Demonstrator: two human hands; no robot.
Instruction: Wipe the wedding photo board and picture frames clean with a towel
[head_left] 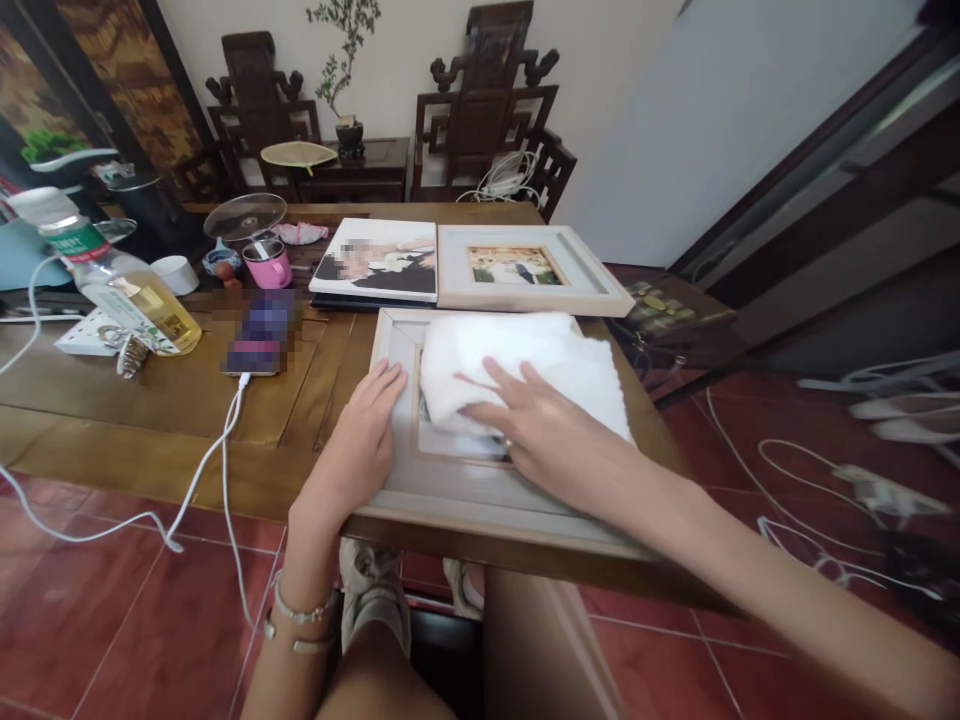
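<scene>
Picture frame [457, 487] lay along the near edge of the surface [172, 405], toward its right corner, cloth [555, 345] on top. Right hand [544, 425] spread over that, left hand [366, 425] unclenched on the border. Hard rubbing, I judged, could shove it off.

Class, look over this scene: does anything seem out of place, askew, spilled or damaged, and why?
No spill shows around the picture frame. The white cable at left looks out of place: it droops over the table's front edge, where it might get snagged. Behind, loose white cord is bundled by a carved chair.
</scene>
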